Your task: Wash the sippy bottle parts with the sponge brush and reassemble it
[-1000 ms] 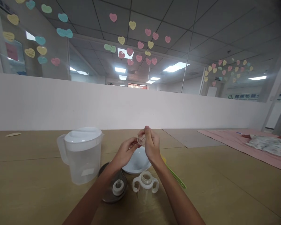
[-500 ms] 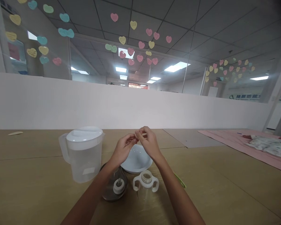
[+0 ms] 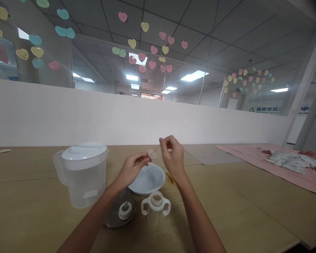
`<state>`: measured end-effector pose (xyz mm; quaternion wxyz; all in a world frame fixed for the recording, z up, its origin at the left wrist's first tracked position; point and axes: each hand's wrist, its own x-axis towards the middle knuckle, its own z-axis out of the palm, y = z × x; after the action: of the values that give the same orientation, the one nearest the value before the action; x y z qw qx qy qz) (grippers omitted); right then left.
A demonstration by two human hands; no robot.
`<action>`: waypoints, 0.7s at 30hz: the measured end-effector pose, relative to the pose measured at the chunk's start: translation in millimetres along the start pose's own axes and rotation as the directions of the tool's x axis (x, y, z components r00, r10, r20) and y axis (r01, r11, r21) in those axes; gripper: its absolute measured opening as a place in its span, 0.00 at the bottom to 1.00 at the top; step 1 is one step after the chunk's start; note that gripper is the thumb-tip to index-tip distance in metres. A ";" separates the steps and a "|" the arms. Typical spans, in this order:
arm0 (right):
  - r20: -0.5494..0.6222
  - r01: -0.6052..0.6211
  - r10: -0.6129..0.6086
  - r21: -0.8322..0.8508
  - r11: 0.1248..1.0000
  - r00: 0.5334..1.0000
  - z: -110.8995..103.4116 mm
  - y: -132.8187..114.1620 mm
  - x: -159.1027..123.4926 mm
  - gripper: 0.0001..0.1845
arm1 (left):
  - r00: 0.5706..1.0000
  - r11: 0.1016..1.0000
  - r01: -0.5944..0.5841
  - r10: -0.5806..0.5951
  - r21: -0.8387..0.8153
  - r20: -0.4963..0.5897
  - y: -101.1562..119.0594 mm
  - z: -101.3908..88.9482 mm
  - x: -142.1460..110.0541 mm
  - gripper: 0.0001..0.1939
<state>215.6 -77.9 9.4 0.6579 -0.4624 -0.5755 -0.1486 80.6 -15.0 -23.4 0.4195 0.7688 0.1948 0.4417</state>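
Over the white bowl, my left hand pinches a small translucent round piece at its edge. My right hand, higher and to the right, is closed on a thin dark stick or thread that runs down to this piece. What exactly the two parts are is too small to tell. Below my hands stands a clear baby bottle with white handles and an uncovered neck. Beside it a white bottle collar with a teat lies on a dark grey tray, partly hidden by my left forearm.
A lidded translucent water jug stands at the left. Something yellow lies beside my right wrist. Far right, a doll-like figure in patterned clothes lies on a pink cloth. A white wall rises behind the table.
My hands have come apart, the right moving up and rightward, so the translucent piece and the thin line between them now show. The view has turned slightly to the right.
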 end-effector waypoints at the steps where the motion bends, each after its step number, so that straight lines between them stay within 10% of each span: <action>1: 0.047 -0.024 0.024 -0.001 1.000 0.999 4.2 1.7 -2.0 0.17 | 1.000 1.000 -0.005 0.005 -0.002 0.009 0.2 1.0 -0.5 0.12; 5: 0.225 -0.049 0.054 -0.027 0.998 0.973 15.3 12.1 -5.0 0.23 | 0.998 1.000 -0.016 0.016 0.000 0.063 3.3 -0.2 -2.0 0.13; 13: 0.087 -0.273 0.260 0.191 0.943 0.962 -16.5 26.6 15.8 0.26 | 0.977 0.994 -0.011 -0.012 0.108 0.212 27.5 -10.8 -5.7 0.16; 16: -0.104 -0.322 0.362 0.280 0.905 0.927 -39.2 51.8 23.9 0.24 | 0.971 0.988 -0.020 -0.018 0.154 0.238 30.8 -14.5 -7.1 0.16; 21: -0.545 -0.425 0.450 0.181 0.887 0.708 -88.9 117.3 26.1 0.20 | 0.992 0.988 0.031 -0.049 0.154 0.114 35.4 -24.2 -5.4 0.14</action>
<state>363.8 -76.5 -10.5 0.8254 -0.5052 -0.2277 -0.1082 54.8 -27.5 9.0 0.3790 0.8190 0.2182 0.3713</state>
